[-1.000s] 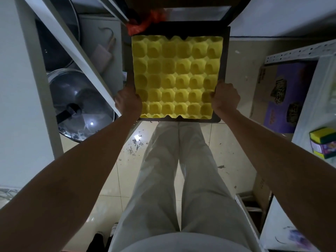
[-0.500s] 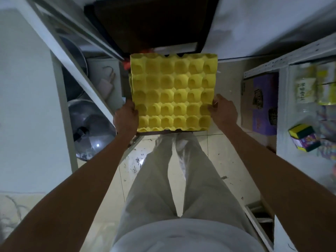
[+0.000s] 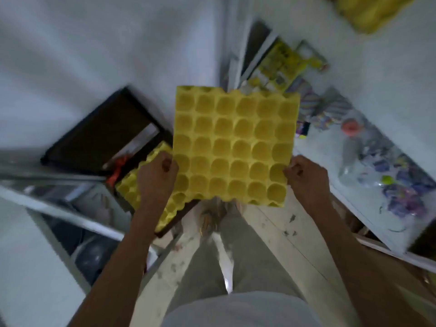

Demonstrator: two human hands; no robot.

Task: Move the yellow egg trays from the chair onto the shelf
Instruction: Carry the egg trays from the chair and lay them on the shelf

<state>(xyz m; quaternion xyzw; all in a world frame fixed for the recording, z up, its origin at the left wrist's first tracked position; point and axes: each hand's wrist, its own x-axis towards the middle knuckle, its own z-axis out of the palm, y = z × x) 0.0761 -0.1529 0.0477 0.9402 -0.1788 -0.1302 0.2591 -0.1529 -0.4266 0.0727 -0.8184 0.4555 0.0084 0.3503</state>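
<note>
The yellow egg tray (image 3: pixel 234 147) has lifted off the chair (image 3: pixel 99 133) and swung right. The left hand (image 3: pixel 157 178) and right hand (image 3: pixel 306 178) pinch its near corners, holding it mid-frame. More trays (image 3: pixel 139 185) remain lower left. Keeping it level should help it reach the shelf (image 3: pixel 368 185), right.

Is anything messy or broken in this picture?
Nothing looks broken. The yellow egg tray is held level by the left hand and right hand. The floor has dark specks and scraps, so it looks a bit dirty. Another tray stays on the dark chair.
</note>
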